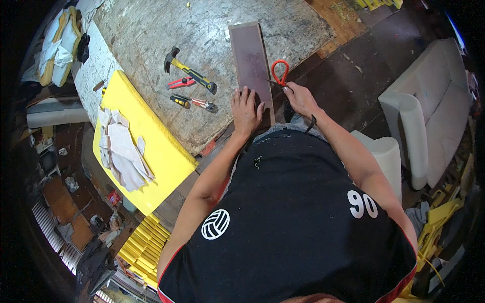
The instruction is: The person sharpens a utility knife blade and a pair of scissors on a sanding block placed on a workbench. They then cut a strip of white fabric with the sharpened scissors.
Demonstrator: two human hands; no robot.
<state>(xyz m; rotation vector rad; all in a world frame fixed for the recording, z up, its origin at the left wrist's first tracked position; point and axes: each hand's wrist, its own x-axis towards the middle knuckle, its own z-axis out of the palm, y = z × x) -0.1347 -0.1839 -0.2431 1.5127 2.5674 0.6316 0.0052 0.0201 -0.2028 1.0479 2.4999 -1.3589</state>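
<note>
A long, flat, dark brownish-purple board (251, 63) with lighter edges lies on the worn worktable, its near end close to my body. My left hand (246, 112) rests flat on the near part of this board, fingers stretched out. To the right of the board, my right hand (301, 100) is closed on red-handled scissors (280, 70); their red loop points away from me and a dark tip reaches toward the board's edge. Left of the board lie a yellow-and-black claw hammer (193, 72), red-handled pliers (181, 83) and screwdriver-like hand tools (198, 104).
The scuffed worktable (141, 30) spreads ahead. On the left, a yellow foam sheet (146, 156) carries a pale cloth piece (121, 151). Light upholstered seat parts (429, 111) stand at right. Yellow foam strips (144, 247) are stacked at lower left.
</note>
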